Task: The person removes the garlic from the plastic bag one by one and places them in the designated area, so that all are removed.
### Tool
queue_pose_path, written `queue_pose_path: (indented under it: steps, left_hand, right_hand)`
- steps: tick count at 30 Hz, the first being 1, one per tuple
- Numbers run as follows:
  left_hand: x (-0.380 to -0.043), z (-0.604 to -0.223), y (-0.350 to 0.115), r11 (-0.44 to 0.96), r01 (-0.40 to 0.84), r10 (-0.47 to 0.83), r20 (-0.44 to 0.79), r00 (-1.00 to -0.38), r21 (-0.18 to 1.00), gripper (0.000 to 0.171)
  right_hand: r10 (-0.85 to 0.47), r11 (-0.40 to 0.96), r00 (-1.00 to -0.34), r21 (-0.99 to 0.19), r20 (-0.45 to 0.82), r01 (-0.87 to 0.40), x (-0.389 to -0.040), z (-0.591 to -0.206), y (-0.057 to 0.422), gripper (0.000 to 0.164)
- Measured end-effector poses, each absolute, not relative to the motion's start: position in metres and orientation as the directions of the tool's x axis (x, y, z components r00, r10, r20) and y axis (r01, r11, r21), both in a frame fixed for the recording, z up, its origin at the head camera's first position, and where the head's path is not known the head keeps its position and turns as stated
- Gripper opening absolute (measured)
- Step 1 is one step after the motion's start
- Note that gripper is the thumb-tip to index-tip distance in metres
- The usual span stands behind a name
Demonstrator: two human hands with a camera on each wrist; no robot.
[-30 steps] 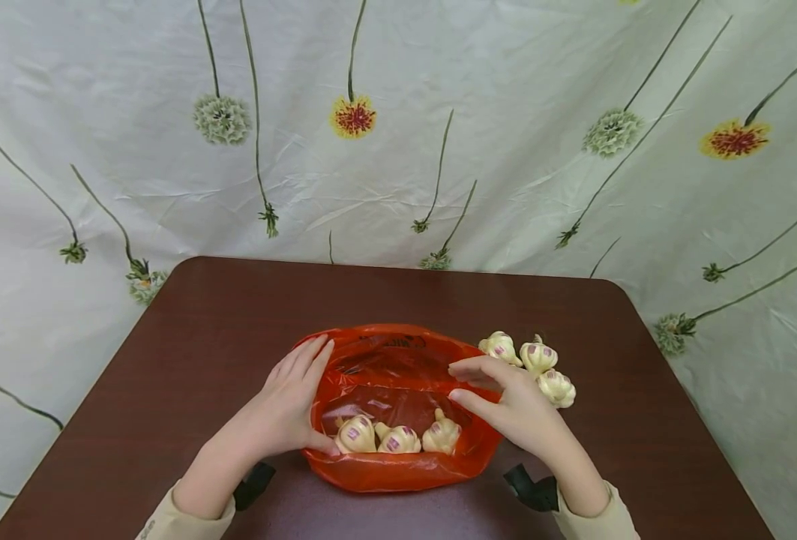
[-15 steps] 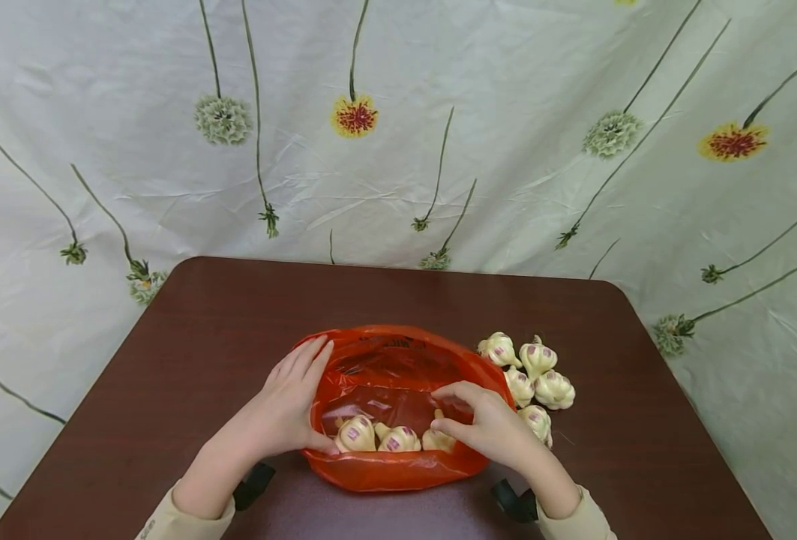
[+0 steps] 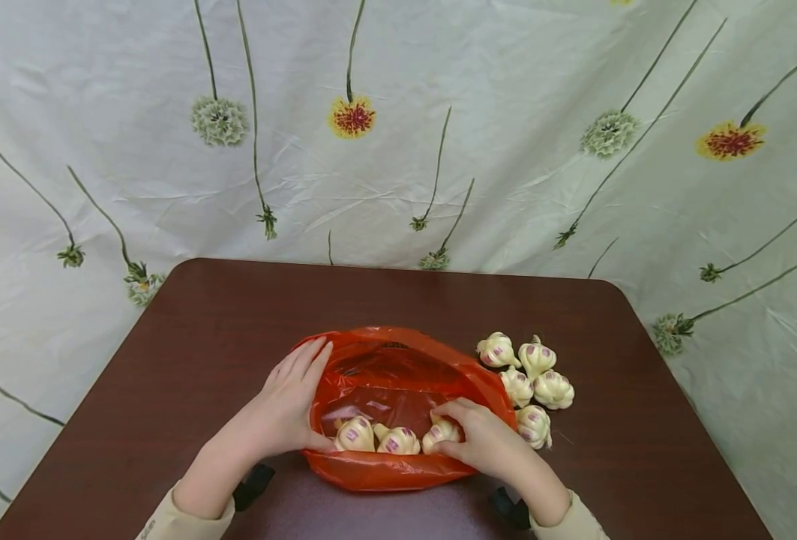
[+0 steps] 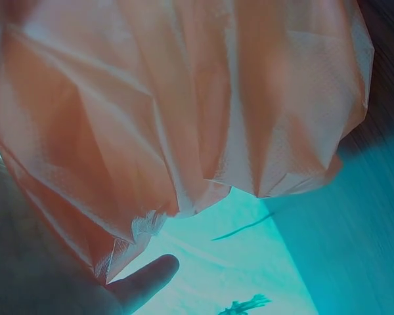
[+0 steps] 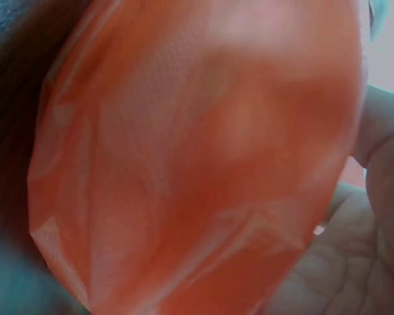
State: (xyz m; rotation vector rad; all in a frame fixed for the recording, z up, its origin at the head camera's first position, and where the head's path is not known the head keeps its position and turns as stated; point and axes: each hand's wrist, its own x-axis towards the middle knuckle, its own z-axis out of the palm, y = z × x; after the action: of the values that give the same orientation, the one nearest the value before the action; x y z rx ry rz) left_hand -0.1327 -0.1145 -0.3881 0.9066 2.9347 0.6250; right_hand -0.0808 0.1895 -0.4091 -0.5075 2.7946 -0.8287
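A red plastic bag lies with its mouth open at the middle of the table, and three garlic bulbs sit inside near its front rim. My left hand spreads along the bag's left rim, fingers extended toward the back and thumb at the front. Reaching in over the right rim, my right hand grips the rightmost garlic bulb between thumb and fingers. The other two, a left bulb and a middle bulb, sit beside it. Both wrist views are mostly filled by the bag's wrinkled film.
Several more garlic bulbs lie in a cluster on the table just right of the bag. The dark brown table has rounded back corners. Behind it hangs a pale cloth with a flower print.
My right hand has moved left and down into the bag and taken hold of the rightmost garlic bulb. More bulbs on the right show. My left hand stays put.
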Motion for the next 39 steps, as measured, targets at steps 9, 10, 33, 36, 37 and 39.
queue_pose_path:
  steps: [9,10,33,36,37,39]
  left_hand:
    - [-0.1350,-0.3901,-0.1151,0.752,0.542,0.545,0.109,-0.831,0.375,0.127]
    - [-0.1352,-0.3902,-0.1150,0.751,0.544,0.546,0.110,-0.831,0.374,0.127]
    - [-0.1353,-0.3894,-0.1151,0.753,0.533,0.540,0.100,-0.836,0.386,0.126]
    - [-0.1355,-0.3891,-0.1143,0.751,0.535,0.543,0.099,-0.834,0.386,0.126]
    - [-0.1354,-0.3890,-0.1142,0.751,0.535,0.543,0.099,-0.834,0.386,0.127]
    - [-0.1353,-0.3886,-0.1142,0.752,0.534,0.542,0.098,-0.835,0.387,0.127]
  right_hand:
    - [-0.383,0.793,-0.912,-0.559,-0.146,-0.244,-0.0837,-0.4125,0.1877,0.042]
    - [-0.392,0.791,-0.909,-0.557,-0.141,-0.255,-0.0840,-0.4124,0.1876,0.042]
    - [-0.448,0.763,-0.890,-0.556,-0.088,-0.329,-0.0875,-0.4180,0.1880,0.031]
    - [-0.443,0.761,-0.894,-0.555,-0.063,-0.337,-0.0869,-0.4169,0.1885,0.033]
    - [-0.437,0.760,-0.898,-0.556,-0.055,-0.336,-0.0869,-0.4161,0.1884,0.033]
    - [-0.423,0.757,-0.905,-0.565,-0.041,-0.328,-0.0870,-0.4138,0.1884,0.034]
